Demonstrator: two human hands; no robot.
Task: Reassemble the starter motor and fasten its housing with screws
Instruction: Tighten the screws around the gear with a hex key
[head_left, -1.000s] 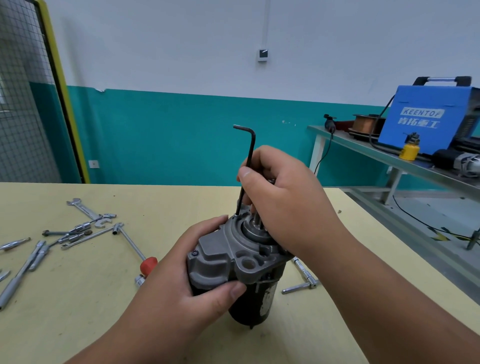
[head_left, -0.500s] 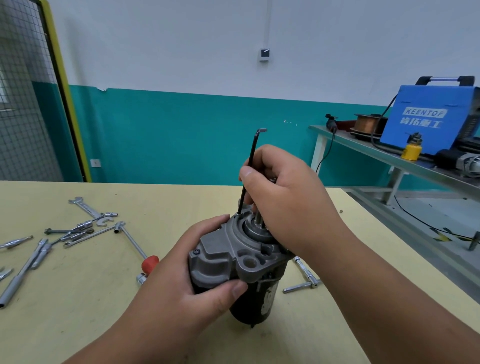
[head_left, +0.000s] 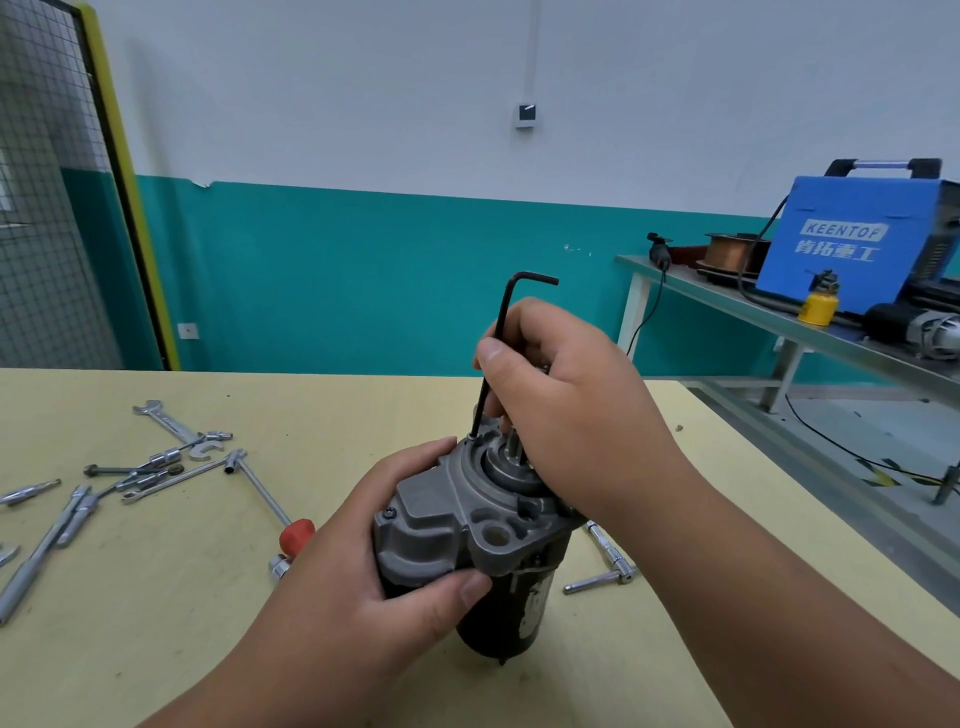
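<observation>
1. Grips with the left hand (head_left: 363, 561) the starter motor (head_left: 452, 514), a grey cast-metal housing on a black cylindrical body; fingers curled round its far left side, thumb pressed against the near lower edge of the housing.
2. Stands that motor upright on the pale yellow wooden tabletop (head_left: 156, 623), black end down, below the right-hand fingers and inside the left-hand grasp.
3. Pinches with the right hand (head_left: 566, 410) a black L-shaped steel hex key (head_left: 500, 332); thumb and curled fingers closed on the long shaft about midway.
4. Rests the key's lower tip at the top rim of the housing, just beyond the left fingertips; short arm above the right knuckles, pointing right.
5. Shows a small black screw head (head_left: 389, 513) in the housing's near left corner, just beside the left-hand fingers and above the thumb.
6. Well to the left of the left-hand fingers: a loose scatter of chrome spanners, sockets and extension bars (head_left: 156, 462) flat on the tabletop.
7. Nearer, just left of the left hand: a red-handled tool (head_left: 297, 535) with a chrome end.
8. Under the right forearm, beside the motor's base: a chrome hinged bar (head_left: 605, 551).
9. Far right of the right-hand fingers, on a grey metal bench (head_left: 691, 286): a blue box-shaped welder (head_left: 852, 244), a yellow oil can (head_left: 818, 306) and a spool of copper wire (head_left: 732, 249).
</observation>
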